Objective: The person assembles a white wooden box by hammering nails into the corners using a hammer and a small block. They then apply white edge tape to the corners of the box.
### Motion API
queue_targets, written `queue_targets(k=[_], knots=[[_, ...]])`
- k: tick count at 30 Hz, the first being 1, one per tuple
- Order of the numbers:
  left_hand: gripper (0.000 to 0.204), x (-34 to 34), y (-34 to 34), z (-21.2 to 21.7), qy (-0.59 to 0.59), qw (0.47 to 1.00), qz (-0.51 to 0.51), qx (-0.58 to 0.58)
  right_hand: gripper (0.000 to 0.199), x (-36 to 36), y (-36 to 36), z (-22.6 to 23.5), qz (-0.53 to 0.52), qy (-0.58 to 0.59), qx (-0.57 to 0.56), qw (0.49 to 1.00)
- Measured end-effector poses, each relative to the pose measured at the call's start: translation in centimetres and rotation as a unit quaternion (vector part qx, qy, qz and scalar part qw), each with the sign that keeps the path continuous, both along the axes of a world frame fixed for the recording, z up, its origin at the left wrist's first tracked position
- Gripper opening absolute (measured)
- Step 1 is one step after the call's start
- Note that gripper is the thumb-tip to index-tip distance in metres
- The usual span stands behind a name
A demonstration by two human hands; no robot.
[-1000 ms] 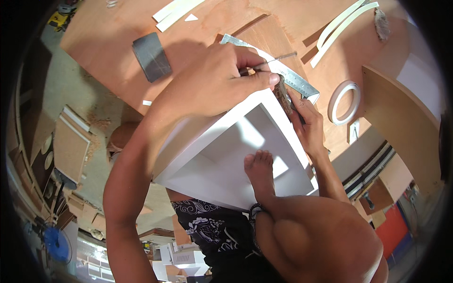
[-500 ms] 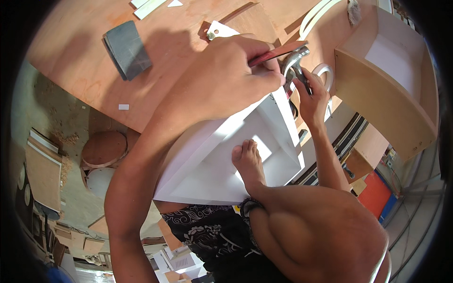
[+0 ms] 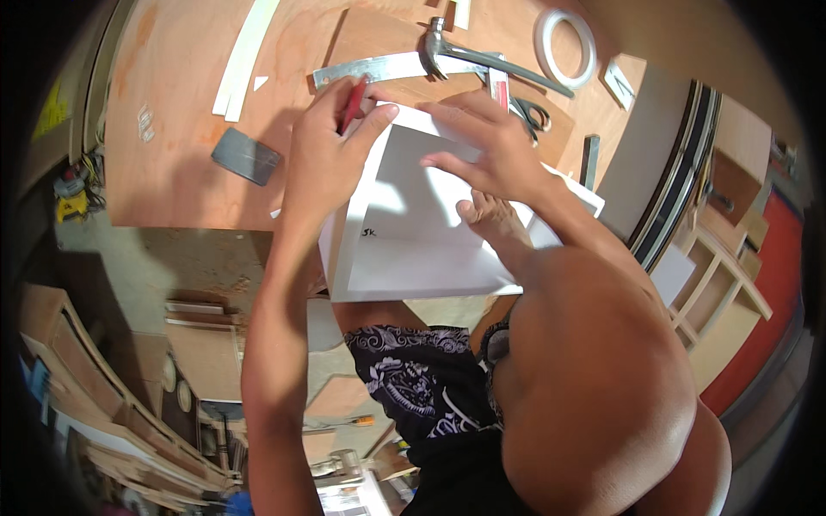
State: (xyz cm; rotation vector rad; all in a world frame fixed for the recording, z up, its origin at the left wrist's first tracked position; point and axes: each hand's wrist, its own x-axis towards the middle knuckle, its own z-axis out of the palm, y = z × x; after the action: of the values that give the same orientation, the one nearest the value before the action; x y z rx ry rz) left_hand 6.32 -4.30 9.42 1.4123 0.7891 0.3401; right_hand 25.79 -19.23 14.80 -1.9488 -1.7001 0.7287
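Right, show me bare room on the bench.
Bare patches: between the grey block and the bench's left edge; between the pale strips and brown board, above the white triangle. Crowded: beyond the white box, around hammer, metal ruler and scissors.

The wooden table is carrying two pale strips, one small white triangle, a dark grey block, a brown board and, to the right, a white roll (it lies flat, its round hole is well visible).
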Motion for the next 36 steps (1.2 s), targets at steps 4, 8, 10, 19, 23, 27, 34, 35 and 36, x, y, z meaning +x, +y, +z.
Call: queue_targets(k=[4,8,10,19,23,27,34,35,36], knots=[[0.017,1.6,-2.7,0.3,0.052,0.997,0.055,0.018,0.035,-0.7,-0.7,-4.4,-0.057,0.022,0.125,0.990],[0.020,2.1,-3.8,1.4,0.090,0.987,0.049,0.124,0.022,-1.9,0.3,-4.1,-0.079,-0.005,0.189,0.979],[0.021,1.5,-3.3,1.1,0.082,0.977,0.029,0.197,0.022,-2.6,1.1,-3.1,-0.090,-0.041,0.187,0.977],[0.021,1.2,-3.1,-0.6,0.119,0.934,0.013,0.336,0.014,-3.8,-0.2,-2.3,-0.091,-0.103,0.143,0.980],[0.023,1.4,-4.0,1.2,0.136,0.960,0.061,0.238,0.019,-0.3,-3.9,2.3,-0.103,-0.127,-0.126,0.978],[0.024,1.4,-3.6,1.5,0.122,0.957,0.075,0.251,0.021,6.9,-5.3,11.9,-0.084,-0.116,-0.223,0.964],[0.027,1.8,-3.8,1.3,0.162,0.945,0.047,0.280,0.025,9.8,-2.5,20.2,-0.069,-0.140,-0.261,0.953],[0.028,1.8,-3.8,1.4,0.169,0.946,0.043,0.273,0.025,9.8,-2.7,19.6,-0.047,-0.145,-0.258,0.954],[0.030,1.6,-3.6,1.5,0.179,0.945,0.040,0.270,0.024,9.2,-2.1,18.9,0.011,-0.150,-0.285,0.947]])
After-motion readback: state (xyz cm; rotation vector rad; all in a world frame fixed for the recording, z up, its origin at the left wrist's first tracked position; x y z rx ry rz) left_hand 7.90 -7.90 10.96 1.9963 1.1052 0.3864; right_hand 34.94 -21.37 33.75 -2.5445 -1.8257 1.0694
